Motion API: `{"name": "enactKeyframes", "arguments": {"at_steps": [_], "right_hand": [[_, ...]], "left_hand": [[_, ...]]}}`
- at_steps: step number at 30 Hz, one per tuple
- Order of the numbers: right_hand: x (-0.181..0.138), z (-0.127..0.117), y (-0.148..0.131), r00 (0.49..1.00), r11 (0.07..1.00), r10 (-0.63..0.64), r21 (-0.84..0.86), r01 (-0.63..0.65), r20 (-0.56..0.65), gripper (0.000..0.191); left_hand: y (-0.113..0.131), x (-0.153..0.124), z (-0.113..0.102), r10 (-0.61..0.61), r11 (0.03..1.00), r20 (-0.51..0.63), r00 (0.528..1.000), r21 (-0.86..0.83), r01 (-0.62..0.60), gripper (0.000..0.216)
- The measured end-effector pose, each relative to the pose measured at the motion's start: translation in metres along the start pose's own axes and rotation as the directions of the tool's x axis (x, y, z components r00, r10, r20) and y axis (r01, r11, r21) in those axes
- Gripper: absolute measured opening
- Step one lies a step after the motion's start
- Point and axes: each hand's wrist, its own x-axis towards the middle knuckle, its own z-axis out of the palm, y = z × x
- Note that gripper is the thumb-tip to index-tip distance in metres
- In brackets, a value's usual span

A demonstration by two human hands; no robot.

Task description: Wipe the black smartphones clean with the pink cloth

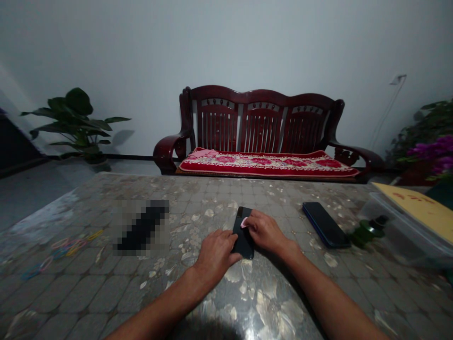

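Observation:
A black phone (243, 237) lies flat on the patterned table (219, 293), straight in front of me. My left hand (216, 253) rests on its near left edge, fingers curled against the side, steadying it. My right hand (264, 230) presses a small pink piece (244, 223) onto the phone's upper part, fingertips pinched together on it. What the pink piece is I cannot make out.
A second dark phone (325, 224) lies to the right, with a green bottle-like object (368, 231) and a clear plastic box (406, 226) beyond it. Another dark object (143, 226) and coloured rubber bands (69, 245) lie to the left. A wooden bench (264, 137) stands behind the table.

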Motion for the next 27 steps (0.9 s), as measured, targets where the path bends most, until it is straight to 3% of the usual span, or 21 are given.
{"name": "enactKeyframes", "arguments": {"at_steps": [5, 13, 20, 27], "right_hand": [[-0.0009, 0.0028, -0.0067, 0.992, 0.992, -0.119, 0.048, 0.117, 0.039, 0.029], [-0.0008, 0.0051, -0.0003, 0.999, 0.999, -0.035, -0.029, 0.034, -0.041, 0.029], [-0.0035, 0.0048, -0.0091, 0.979, 0.98, -0.197, 0.015, 0.197, 0.045, 0.028], [-0.0001, 0.0039, 0.0001, 0.999, 0.999, -0.015, -0.036, 0.014, -0.047, 0.03]], "left_hand": [[0.0035, -0.0017, -0.0025, 0.024, 0.997, -0.015, 1.0, 0.07, -0.023, 0.035], [0.003, 0.0004, -0.0032, 0.051, 0.996, -0.021, 0.998, 0.077, -0.049, 0.029], [0.0024, 0.0002, -0.005, 0.043, 0.997, -0.013, 0.999, 0.071, -0.042, 0.038], [0.0008, 0.0007, -0.004, 0.066, 0.993, 0.0, 0.998, 0.1, -0.065, 0.026]]}}
